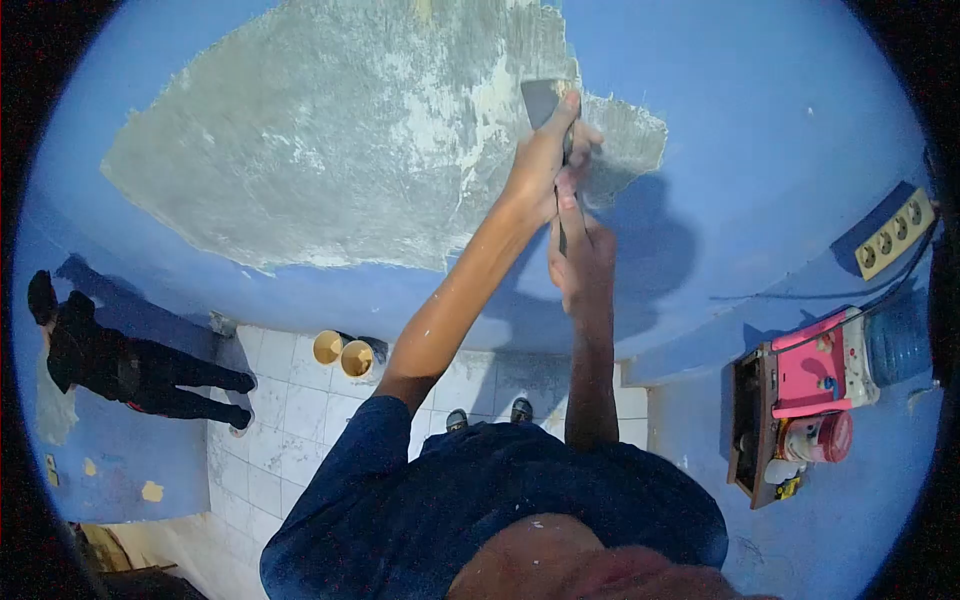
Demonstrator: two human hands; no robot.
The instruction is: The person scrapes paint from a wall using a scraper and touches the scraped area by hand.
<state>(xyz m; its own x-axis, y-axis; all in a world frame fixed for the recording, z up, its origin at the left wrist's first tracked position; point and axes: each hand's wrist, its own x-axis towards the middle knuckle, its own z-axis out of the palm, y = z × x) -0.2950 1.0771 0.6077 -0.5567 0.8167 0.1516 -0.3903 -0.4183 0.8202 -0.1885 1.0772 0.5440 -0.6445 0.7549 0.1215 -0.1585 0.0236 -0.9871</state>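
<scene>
Both my hands are up close to a blue wall (760,90) with a large bare grey patch (300,150). My left hand (548,150) is closed round a scraper (545,98), its wide flat blade near the right part of the patch. Just below and to the right, my right hand (583,245) is wrapped round a thin dark tool, seen as a narrow strip between the fingers; its far end is hidden by my left hand. The two hands touch or nearly touch.
Two yellowish buckets (357,358) stand on the white tiled floor (285,400). Another person (130,360) in dark clothes is at the left wall. A power strip (897,233) hangs at right, above a wooden shelf (752,425) with a pink item (808,370).
</scene>
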